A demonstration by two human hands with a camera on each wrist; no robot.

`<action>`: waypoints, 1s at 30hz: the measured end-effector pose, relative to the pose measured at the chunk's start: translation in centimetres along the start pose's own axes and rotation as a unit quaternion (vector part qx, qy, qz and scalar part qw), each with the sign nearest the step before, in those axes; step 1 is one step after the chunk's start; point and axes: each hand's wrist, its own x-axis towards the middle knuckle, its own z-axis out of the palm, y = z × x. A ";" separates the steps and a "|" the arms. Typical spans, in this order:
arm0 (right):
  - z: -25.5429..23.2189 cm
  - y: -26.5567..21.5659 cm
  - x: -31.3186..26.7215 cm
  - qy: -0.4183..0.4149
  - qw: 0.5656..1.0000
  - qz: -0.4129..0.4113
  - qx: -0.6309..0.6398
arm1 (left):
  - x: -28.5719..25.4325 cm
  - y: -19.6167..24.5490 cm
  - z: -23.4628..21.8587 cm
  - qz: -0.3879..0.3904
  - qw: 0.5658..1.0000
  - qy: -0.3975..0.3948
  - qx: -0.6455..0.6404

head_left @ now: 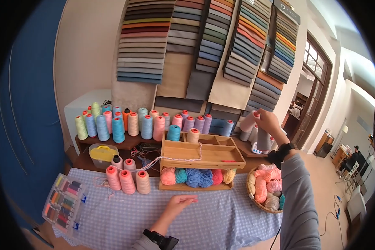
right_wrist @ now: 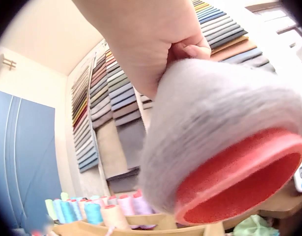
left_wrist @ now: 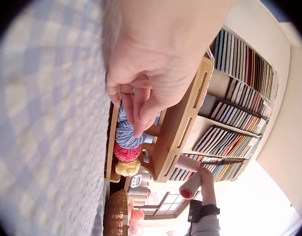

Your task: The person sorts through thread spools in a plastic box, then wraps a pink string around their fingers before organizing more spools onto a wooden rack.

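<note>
My right hand (head_left: 271, 123) is raised at the right end of the back shelf and grips two thread cones by their tops. One is a grey cone (right_wrist: 215, 118) with a red base, tilted toward the right wrist camera. Beside it, a pale pink cone (head_left: 248, 121) leans out to the left. My left hand (head_left: 180, 205) is low over the checked tablecloth (head_left: 154, 212), fingers loosely bent and nothing in them. In front of it stands a wooden organizer (head_left: 202, 156) with yarn balls (left_wrist: 127, 135) in its lower compartment.
Many thread cones (head_left: 147, 127) line the shelf at the back. Several pink cones (head_left: 127, 181) stand on the cloth left of the organizer. A wicker basket (head_left: 254, 196) of yarn is at the right, a clear thread case (head_left: 64, 202) at the left. Fabric swatches (head_left: 141, 50) hang on the wall.
</note>
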 end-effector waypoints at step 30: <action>12.9 9.4 -1.1 -0.117 0.990 0.054 -0.063 | 0.1 -0.4 -0.1 -0.010 0.998 0.037 0.040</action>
